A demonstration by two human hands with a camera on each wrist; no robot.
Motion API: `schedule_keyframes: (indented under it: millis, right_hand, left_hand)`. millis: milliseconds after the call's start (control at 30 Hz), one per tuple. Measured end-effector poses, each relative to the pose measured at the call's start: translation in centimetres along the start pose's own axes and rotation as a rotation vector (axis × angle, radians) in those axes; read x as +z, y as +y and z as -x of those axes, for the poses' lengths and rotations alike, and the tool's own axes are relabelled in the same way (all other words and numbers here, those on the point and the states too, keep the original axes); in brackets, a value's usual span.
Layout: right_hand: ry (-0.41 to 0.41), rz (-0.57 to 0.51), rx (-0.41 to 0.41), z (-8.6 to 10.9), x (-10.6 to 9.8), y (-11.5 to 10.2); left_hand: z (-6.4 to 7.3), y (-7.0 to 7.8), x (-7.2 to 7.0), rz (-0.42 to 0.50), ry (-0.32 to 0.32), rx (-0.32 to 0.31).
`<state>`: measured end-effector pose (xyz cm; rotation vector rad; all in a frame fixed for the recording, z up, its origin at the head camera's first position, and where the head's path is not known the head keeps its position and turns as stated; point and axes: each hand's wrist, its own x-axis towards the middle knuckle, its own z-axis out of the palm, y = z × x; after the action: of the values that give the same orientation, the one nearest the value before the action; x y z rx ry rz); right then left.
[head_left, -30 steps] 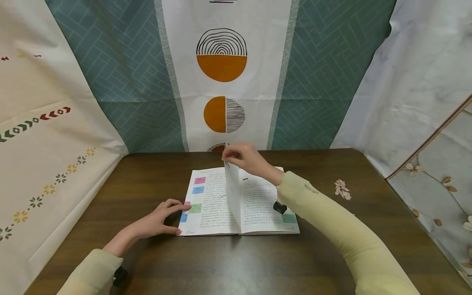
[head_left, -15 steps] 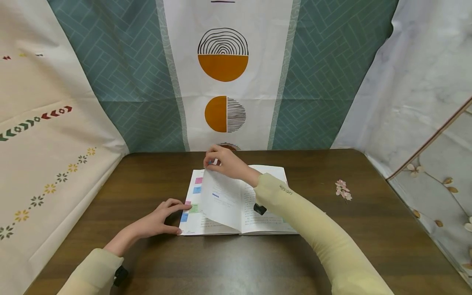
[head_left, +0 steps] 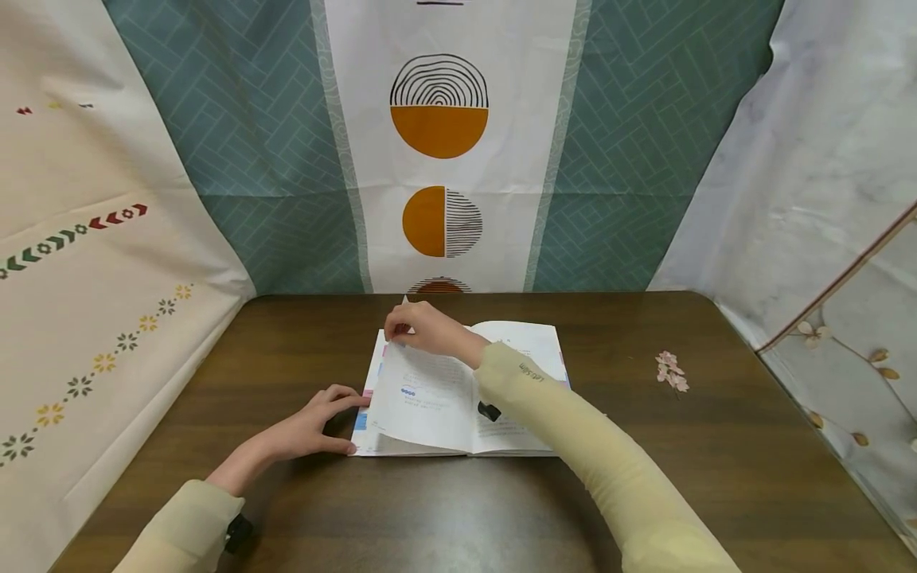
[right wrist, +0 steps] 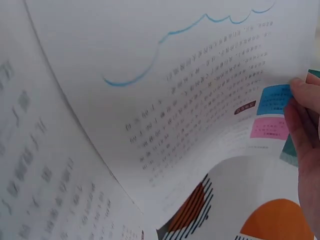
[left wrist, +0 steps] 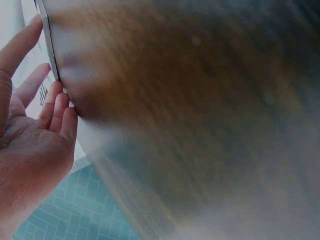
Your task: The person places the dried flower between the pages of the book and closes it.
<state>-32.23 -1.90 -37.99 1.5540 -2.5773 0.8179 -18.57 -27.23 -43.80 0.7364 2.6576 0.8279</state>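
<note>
An open book (head_left: pixel 533 342) lies on the table, its printed pages facing up. Near the top left of the book, my right hand (head_left: pixel 431 329) pinches the outer edge of a page (head_left: pixel 426 402), which is lifted and curved over the left side. In the right wrist view, that page carries a wavy blue line, a blue note (right wrist: pixel 276 98) and a pink note (right wrist: pixel 270 128) near the thumb. My left hand (head_left: pixel 315 422) rests at the book's lower left edge, forefinger on the margin and thumb by the corner. The lifted page covers most of the left page.
The dark wooden table (head_left: pixel 286 509) extends around the book. A pink flower sprig (head_left: pixel 670 371) lies on it at the right. Behind hangs a green and white patterned cloth (head_left: pixel 609 159), with pale cloths at both sides.
My right hand has moved left, carrying the page from upright at the spine to over the left side. My left hand has stayed at the book's edge.
</note>
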Motion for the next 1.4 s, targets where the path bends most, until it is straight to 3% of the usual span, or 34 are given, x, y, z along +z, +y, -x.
schedule_keyframes:
  millis: [867,1400]
  right_hand:
    - [-0.184,0.169,0.068,-1.9,5.0,0.1]
    - [-0.197,0.213,0.119,-2.0,5.8,-0.1]
  left_hand:
    - [0.0,0.2,-0.1,0.012,-0.004,-0.020]
    - [0.0,0.3,0.1,0.003,0.022,0.003]
